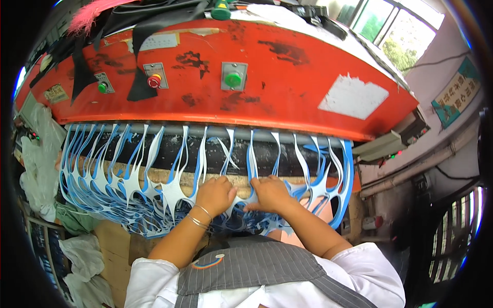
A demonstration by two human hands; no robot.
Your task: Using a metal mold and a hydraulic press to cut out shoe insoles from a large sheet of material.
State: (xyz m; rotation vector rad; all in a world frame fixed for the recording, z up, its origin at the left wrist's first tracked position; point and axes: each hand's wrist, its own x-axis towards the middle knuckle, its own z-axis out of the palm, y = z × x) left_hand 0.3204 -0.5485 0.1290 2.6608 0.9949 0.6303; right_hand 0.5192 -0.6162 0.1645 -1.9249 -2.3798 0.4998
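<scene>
A wide web of blue and white cut-out sheet [172, 194], full of large holes, hangs out of the red machine and sags in layers toward my body. My left hand [215, 195] has its fingers curled on the web near the middle. Just to its right, my right hand [269, 194] closes around strips of the same web, its thumb pointing inward. Both sets of fingertips are partly hidden. Behind the strips lie a dark roller [210, 154] with pale flecks and a worn wooden bar [241, 180].
The red machine housing [303, 77] carries a red button [154, 80], a green button [232, 79] and a smaller green one [102, 87]. Black material [164, 28] drapes over its top. Clear plastic bags [38, 159] are at the left; a pipe [405, 177] runs at the right.
</scene>
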